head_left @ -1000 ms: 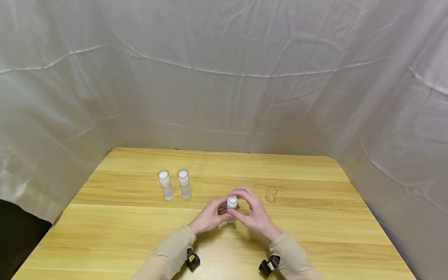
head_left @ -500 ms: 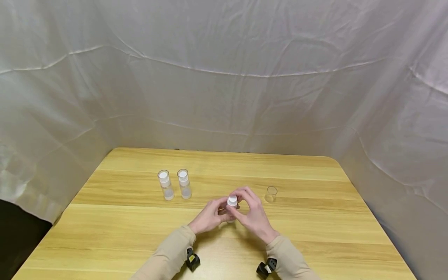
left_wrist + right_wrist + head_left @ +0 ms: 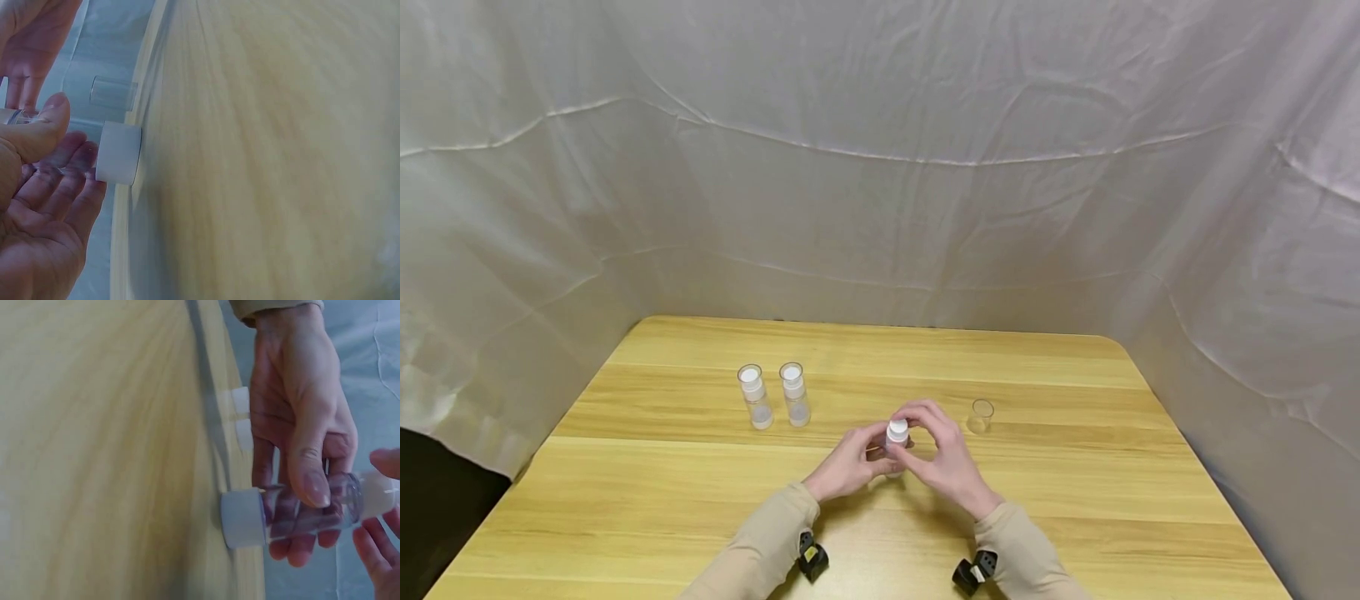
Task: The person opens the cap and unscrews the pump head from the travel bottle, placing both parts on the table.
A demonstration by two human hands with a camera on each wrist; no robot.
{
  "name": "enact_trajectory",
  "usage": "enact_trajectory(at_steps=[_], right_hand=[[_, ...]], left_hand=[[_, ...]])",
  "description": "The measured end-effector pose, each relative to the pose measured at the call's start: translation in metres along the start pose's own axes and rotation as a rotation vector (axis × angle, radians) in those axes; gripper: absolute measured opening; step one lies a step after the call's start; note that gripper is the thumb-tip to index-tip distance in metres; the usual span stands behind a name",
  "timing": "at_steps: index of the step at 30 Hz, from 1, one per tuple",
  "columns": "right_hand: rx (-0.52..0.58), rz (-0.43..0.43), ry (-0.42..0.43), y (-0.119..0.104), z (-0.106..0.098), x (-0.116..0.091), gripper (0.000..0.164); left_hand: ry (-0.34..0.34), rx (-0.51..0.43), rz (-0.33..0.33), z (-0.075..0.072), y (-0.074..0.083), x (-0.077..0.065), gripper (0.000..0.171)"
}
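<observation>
A clear bottle with a white base [image 3: 119, 153] stands on the table, upright, in front of me. My left hand [image 3: 847, 463] grips its clear body, the thumb on the near side and the fingers curled behind, as the right wrist view shows. At its upper end is a white top [image 3: 897, 431], which my right hand [image 3: 946, 460] pinches between thumb and fingers. In the right wrist view, only the fingertips [image 3: 375, 550] of the right hand show beside the white collar [image 3: 378, 494].
Two similar bottles, a left one [image 3: 756, 398] and a right one [image 3: 795, 396], stand upright at the back left, each with a clear cover over its white top. A clear, cup-shaped piece [image 3: 981, 416] stands right of my hands. Grey cloth [image 3: 880, 208] hangs around the wooden table [image 3: 662, 500].
My right hand has turned slightly around the white top, its wrist swinging a little left and then partly back right. The left hand and the bottle keep their place.
</observation>
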State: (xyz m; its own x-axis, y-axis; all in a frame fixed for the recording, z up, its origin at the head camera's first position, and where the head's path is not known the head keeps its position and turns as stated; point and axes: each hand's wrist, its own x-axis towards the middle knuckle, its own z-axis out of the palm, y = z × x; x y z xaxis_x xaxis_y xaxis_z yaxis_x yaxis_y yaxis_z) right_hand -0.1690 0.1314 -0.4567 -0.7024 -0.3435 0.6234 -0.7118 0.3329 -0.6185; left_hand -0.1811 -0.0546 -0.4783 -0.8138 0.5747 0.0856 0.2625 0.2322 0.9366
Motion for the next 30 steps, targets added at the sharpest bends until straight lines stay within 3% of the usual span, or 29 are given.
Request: enact_trajectory(at_steps=[8, 21, 30], right_hand=[[-0.099, 0.009, 0.098, -0.0037, 0.0059, -0.0009, 0.035], [0.036, -0.025, 0.005, -0.0051, -0.0014, 0.0024, 0.029], [-0.074, 0.016, 0.076, -0.0067, 0.0020, 0.0011, 0.037]], left_hand=[[0.005, 0.010, 0.002, 0.0002, -0.0002, 0.0000, 0.050], [0.008, 0.022, 0.015, -0.0001, 0.0002, 0.0006, 0.047], [0.006, 0.020, 0.002, 0.0001, 0.0006, 0.0002, 0.050]])
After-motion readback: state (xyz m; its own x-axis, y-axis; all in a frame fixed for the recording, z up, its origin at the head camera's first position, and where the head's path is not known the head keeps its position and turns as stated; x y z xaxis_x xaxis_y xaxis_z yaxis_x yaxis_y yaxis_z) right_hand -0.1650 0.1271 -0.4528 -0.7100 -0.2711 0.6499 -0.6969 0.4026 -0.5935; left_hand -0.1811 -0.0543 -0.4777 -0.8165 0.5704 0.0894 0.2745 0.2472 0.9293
